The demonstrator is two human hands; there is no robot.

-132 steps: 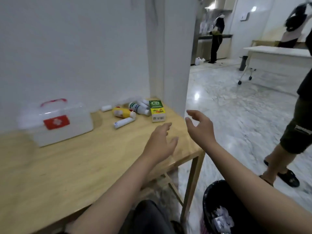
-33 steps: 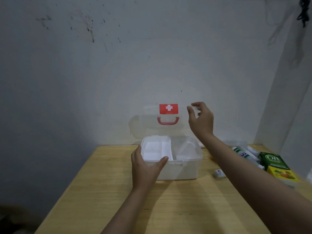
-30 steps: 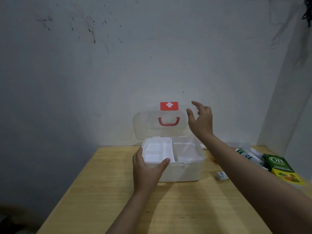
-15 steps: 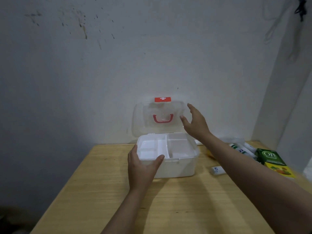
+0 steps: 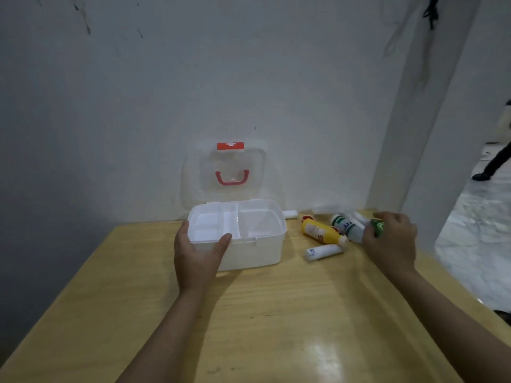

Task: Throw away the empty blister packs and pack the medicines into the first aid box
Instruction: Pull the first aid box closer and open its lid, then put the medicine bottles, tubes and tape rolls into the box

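Observation:
The white first aid box (image 5: 257, 252) stands open at the back of the wooden table (image 5: 271, 322). Its clear lid (image 5: 232, 175), with a red handle and a red cross label, leans against the wall. The divided tray inside holds nothing. My left hand (image 5: 197, 255) grips the box's front left rim. To the right lie a yellow bottle (image 5: 322, 232), a white tube (image 5: 322, 251) and a white-and-green bottle (image 5: 347, 226). My right hand (image 5: 391, 241) is closed over the green box (image 5: 378, 226), which it mostly hides.
A small white item (image 5: 290, 214) lies behind the box by the wall. A white pillar (image 5: 414, 120) rises at the table's back right corner. Marble floor (image 5: 475, 244) opens to the right, where a person's leg (image 5: 495, 164) shows. The table's right edge runs close to my right arm.
My right hand left the raised lid and swung right to the medicines, closing on the green box. The lid now rests against the wall. My left hand stayed on the box.

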